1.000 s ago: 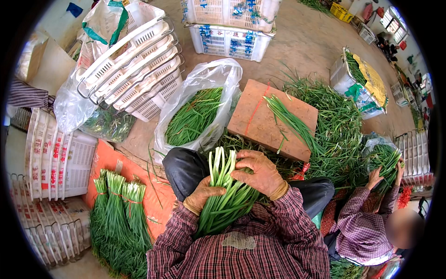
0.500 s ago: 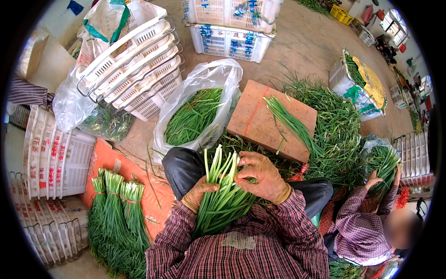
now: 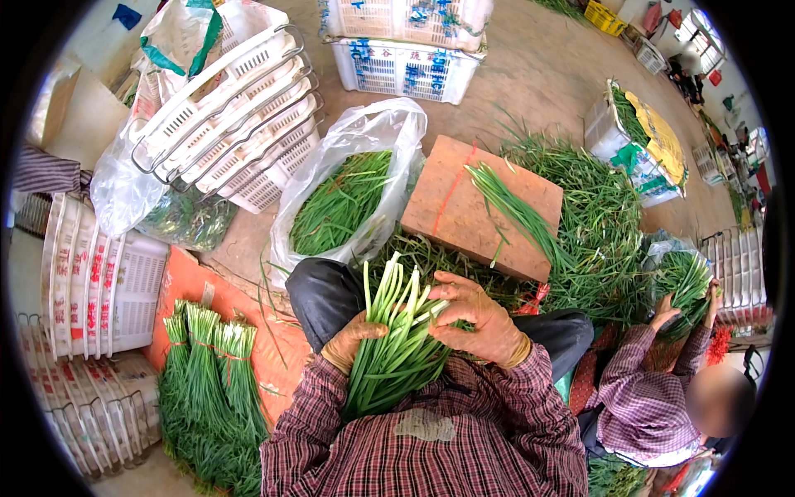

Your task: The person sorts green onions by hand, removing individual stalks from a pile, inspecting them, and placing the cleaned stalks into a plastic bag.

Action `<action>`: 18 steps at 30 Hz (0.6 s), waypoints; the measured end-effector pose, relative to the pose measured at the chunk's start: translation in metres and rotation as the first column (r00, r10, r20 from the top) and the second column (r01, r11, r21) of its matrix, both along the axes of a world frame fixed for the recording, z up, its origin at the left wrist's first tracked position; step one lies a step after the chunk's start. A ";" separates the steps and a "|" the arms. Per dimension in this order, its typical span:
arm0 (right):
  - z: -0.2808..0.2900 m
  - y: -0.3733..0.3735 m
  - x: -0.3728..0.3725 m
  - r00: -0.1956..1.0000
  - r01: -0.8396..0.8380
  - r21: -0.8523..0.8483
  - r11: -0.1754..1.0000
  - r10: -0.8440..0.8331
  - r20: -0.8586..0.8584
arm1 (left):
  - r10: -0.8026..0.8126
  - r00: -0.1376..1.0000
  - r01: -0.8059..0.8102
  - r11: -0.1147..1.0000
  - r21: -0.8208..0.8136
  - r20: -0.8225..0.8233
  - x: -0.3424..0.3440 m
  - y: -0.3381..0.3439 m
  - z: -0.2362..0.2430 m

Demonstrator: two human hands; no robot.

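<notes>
A loose bunch of chives (image 3: pixel 387 360) stands before my chest, pale stem ends up and green leaves down toward my lap. My left hand (image 3: pixel 354 341), in a thin tan glove, is closed around its left side. At the upper right of the bunch, my gloved right hand (image 3: pixel 479 321) has its fingers and thumb bent about a few pale stems; their tips partly hide what they pinch. Beyond my knees, a few loose chives (image 3: pixel 517 205) lie across a reddish-brown block (image 3: pixel 447 182) with a red string over it.
Tied chive bundles (image 3: pixel 203 373) lie on an orange sheet (image 3: pixel 277 331) at left. A clear plastic bag (image 3: pixel 281 236) of greens stands ahead, beside stacked white crates (image 3: pixel 240 108). Loose greens (image 3: pixel 596 232) heap at right, where a co-worker (image 3: pixel 646 398) handles more.
My right hand has moved slightly right and down, drawing a few stems at the bunch's right side outward. My left hand keeps its hold.
</notes>
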State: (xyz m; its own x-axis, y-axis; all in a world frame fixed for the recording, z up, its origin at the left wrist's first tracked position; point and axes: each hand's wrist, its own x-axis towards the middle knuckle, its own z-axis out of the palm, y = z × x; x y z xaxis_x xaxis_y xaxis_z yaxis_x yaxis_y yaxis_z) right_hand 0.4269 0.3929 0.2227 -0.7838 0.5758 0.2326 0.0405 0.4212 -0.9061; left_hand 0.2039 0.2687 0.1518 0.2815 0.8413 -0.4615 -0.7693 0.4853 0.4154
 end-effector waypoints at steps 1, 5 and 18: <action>0.000 0.002 0.004 1.000 -0.022 -0.022 1.000 0.021 -0.012 | 0.001 1.000 -0.001 1.000 -0.005 -0.001 0.001 0.000 0.004; 0.003 0.017 0.021 0.998 0.017 -0.081 0.997 -0.022 -0.064 | 0.003 1.000 -0.003 1.000 -0.018 -0.001 -0.001 -0.001 0.003; -0.044 0.018 0.053 0.985 0.163 -0.687 0.708 -0.083 0.149 | 0.006 1.000 -0.005 1.000 0.016 -0.028 0.001 -0.001 -0.010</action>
